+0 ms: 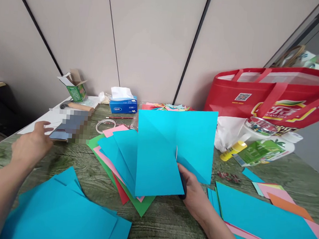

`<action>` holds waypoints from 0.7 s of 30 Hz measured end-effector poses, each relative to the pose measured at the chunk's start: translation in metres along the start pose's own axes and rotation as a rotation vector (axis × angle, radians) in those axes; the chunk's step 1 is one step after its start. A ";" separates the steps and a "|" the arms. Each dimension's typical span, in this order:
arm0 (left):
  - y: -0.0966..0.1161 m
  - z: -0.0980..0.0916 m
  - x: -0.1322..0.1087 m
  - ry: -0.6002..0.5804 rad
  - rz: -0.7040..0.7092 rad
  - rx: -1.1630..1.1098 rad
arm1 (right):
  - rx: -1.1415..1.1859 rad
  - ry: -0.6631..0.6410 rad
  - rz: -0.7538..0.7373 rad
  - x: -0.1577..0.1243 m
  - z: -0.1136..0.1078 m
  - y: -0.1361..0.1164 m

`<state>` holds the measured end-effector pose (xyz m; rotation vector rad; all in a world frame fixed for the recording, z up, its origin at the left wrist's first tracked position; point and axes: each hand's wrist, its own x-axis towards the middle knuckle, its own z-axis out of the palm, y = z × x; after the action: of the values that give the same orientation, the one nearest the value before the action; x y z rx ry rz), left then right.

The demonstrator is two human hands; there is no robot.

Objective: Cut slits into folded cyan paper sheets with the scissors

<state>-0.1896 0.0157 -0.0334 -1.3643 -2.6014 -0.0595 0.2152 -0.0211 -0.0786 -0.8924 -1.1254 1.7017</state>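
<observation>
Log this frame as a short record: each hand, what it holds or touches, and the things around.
left hand: open, fingers spread, at the edge of a pixelated flat object; contact unclear
right hand: grip closed on a bright blue creased paper sheet, held upright; a dark item in the same grip, mostly hidden
behind the sheet: fanned pile of blue, pink, green and red papers
near left: stack of blue paper sheets
near right: blue and pink paper stack
surface: green wood-grain table
back: red woven shopping bag, blue tissue box, yellow glue stick
</observation>
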 end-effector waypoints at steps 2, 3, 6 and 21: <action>0.006 -0.001 0.005 0.046 0.001 -0.040 | 0.011 0.001 -0.011 0.000 0.001 0.000; 0.010 -0.001 0.009 0.066 0.008 -0.061 | 0.018 0.002 -0.016 0.001 0.001 0.001; 0.027 0.004 0.023 0.081 0.075 -0.120 | 0.028 0.007 -0.023 0.001 0.002 0.002; 0.064 0.032 0.078 -0.099 -0.127 -0.205 | 0.024 -0.011 0.014 0.002 0.002 0.001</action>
<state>-0.1852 0.1196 -0.0535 -1.2927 -2.8290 -0.2920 0.2126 -0.0200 -0.0797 -0.8797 -1.1062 1.7298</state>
